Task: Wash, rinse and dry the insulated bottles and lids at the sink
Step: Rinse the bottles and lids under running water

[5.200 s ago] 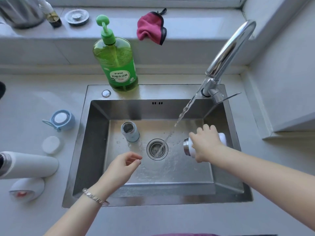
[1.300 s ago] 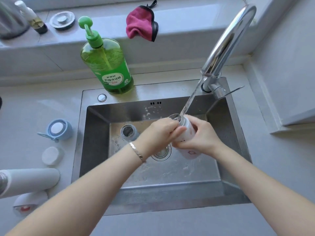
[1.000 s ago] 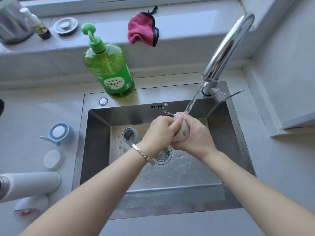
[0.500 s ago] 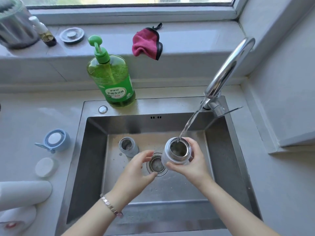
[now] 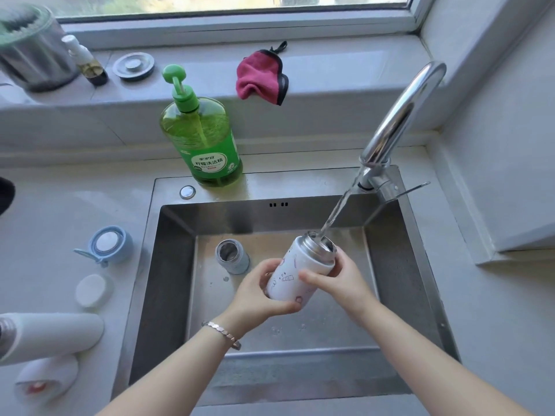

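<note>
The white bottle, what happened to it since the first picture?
The white bottle came up off the sink floor. The right hand held it already; the left hand, empty before, now holds it too, mouth tilted under the water. The small bottle, soap and lids stayed.

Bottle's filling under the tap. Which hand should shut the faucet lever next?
Right, probably: the right hand grips the white bottle near its neck, closest to the faucet lever; the left hand holds its base.

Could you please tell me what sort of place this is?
Most likely a home kitchen: a stainless steel sink set in a pale counter under a window, a running tap, and a green pump bottle of dish soap behind the basin.
</note>
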Demonstrator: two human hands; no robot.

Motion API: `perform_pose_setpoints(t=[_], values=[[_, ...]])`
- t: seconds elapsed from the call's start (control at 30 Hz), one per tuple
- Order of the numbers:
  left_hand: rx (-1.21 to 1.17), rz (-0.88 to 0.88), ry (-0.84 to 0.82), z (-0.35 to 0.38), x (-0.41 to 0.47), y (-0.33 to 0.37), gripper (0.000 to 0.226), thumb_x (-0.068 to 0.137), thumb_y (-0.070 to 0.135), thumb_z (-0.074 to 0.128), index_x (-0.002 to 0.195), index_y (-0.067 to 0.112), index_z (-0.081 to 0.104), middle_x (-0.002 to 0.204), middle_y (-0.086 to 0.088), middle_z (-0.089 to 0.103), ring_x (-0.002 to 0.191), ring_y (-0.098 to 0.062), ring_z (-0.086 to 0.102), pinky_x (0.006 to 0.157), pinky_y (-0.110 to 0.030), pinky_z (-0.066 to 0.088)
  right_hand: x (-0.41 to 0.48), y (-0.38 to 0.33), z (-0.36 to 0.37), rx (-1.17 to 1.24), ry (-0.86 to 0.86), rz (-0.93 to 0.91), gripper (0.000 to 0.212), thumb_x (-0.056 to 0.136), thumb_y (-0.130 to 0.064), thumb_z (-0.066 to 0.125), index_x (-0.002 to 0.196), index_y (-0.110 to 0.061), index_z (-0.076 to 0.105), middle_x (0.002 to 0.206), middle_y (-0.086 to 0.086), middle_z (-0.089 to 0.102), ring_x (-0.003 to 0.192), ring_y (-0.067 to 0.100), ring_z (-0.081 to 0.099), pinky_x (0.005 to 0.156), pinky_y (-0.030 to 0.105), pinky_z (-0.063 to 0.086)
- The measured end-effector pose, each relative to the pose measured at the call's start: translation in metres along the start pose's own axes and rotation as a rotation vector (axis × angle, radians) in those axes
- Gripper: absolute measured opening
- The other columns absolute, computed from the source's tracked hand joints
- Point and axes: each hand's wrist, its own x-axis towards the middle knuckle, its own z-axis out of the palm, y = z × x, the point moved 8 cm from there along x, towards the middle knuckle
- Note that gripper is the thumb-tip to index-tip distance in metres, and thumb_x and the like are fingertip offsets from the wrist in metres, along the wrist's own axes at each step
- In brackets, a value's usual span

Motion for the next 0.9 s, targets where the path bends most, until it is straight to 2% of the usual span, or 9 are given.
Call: perform_pose_setpoints(t=[0.07,0.13,0.2,0.27,0.33,0.43,0.53,0.63,0.9], values=[[0.000,-0.022,0.051,-0.008,-0.011,0.000,0.070,0.041,0.029,0.081,0.107,0.026,0.059,0.106,0.003,0.066,0.085,0.001,0.064,0.064,-0.016,0.050,-0.002,0.011,0.004,0.002,-0.059,0.099,0.054,0.063,-0.023,0.081,0.111,-0.013,0.057,0.109,0.006,0.068,0.096,0.016,0.066,0.083,0.031,0.055],[0.055,-0.040,0.121,-0.020,-0.020,0.003,0.064,0.043,0.029,0.083,0.103,0.027,0.060,0.102,0.005,0.065,0.081,0.000,0.063,0.061,-0.014,0.049,-0.006,0.018,0.003,-0.051,-0.078,0.163,0.040,0.080,-0.014,0.072,0.117,-0.012,0.054,0.113,0.007,0.065,0.092,0.012,0.064,0.083,0.027,0.054],[0.171,-0.055,0.195,-0.039,-0.030,0.007,0.056,0.054,0.019,0.087,0.100,0.029,0.057,0.099,0.007,0.063,0.081,-0.002,0.061,0.061,-0.014,0.050,-0.009,0.027,-0.008,-0.152,-0.010,0.220,0.055,0.083,-0.014,0.067,0.132,-0.009,0.041,0.117,0.009,0.062,0.096,0.012,0.061,0.087,0.029,0.052],[0.394,-0.045,0.233,-0.058,-0.035,0.014,0.055,0.058,0.020,0.085,0.102,0.031,0.054,0.100,0.008,0.061,0.088,-0.007,0.059,0.067,-0.018,0.050,-0.013,0.031,-0.019,-0.278,0.052,0.234,0.065,0.083,-0.016,0.067,0.138,-0.005,0.034,0.114,0.009,0.061,0.100,0.016,0.058,0.094,0.034,0.048],[0.632,0.003,0.217,-0.068,-0.039,0.025,0.061,0.055,0.025,0.082,0.109,0.029,0.052,0.104,0.008,0.056,0.097,-0.015,0.053,0.075,-0.023,0.044,-0.016,0.031,-0.020,-0.373,0.046,0.219,0.056,0.085,-0.012,0.065,0.134,-0.003,0.040,0.105,0.009,0.060,0.093,0.016,0.057,0.083,0.023,0.049],[0.901,0.056,0.134,-0.063,-0.049,0.043,0.067,0.059,0.026,0.076,0.120,0.025,0.048,0.108,0.009,0.048,0.099,-0.019,0.038,0.082,-0.031,0.043,-0.022,0.024,-0.010,-0.534,-0.032,0.168,0.038,0.086,-0.010,0.063,0.122,-0.002,0.054,0.096,0.007,0.059,0.084,0.012,0.054,0.061,0.005,0.042],[1.059,0.124,0.119,-0.061,-0.061,0.058,0.071,0.062,0.029,0.074,0.127,0.024,0.046,0.117,0.009,0.047,0.099,-0.018,0.035,0.084,-0.034,0.046,-0.030,0.018,0.001,-0.697,-0.121,0.107,0.032,0.086,-0.017,0.063,0.117,-0.008,0.059,0.095,0.003,0.062,0.082,0.011,0.057,0.069,0.013,0.044],[1.069,0.163,0.174,-0.067,-0.074,0.067,0.074,0.061,0.029,0.074,0.130,0.026,0.046,0.118,0.008,0.047,0.100,-0.017,0.037,0.082,-0.027,0.041,-0.040,0.015,0.005,-0.810,-0.173,0.088,0.032,0.086,-0.022,0.062,0.117,-0.013,0.060,0.102,0.003,0.066,0.094,0.015,0.061,0.085,0.024,0.046],[0.790,0.020,0.365,-0.113,-0.124,0.033,0.064,0.059,0.028,0.083,0.117,0.026,0.055,0.105,0.007,0.054,0.100,-0.013,0.050,0.079,-0.022,0.037,-0.058,0.010,0.022,-0.913,-0.239,0.046,0.033,0.084,-0.023,0.063,0.117,-0.017,0.060,0.106,0.001,0.066,0.095,0.012,0.060,0.087,0.022,0.046]])
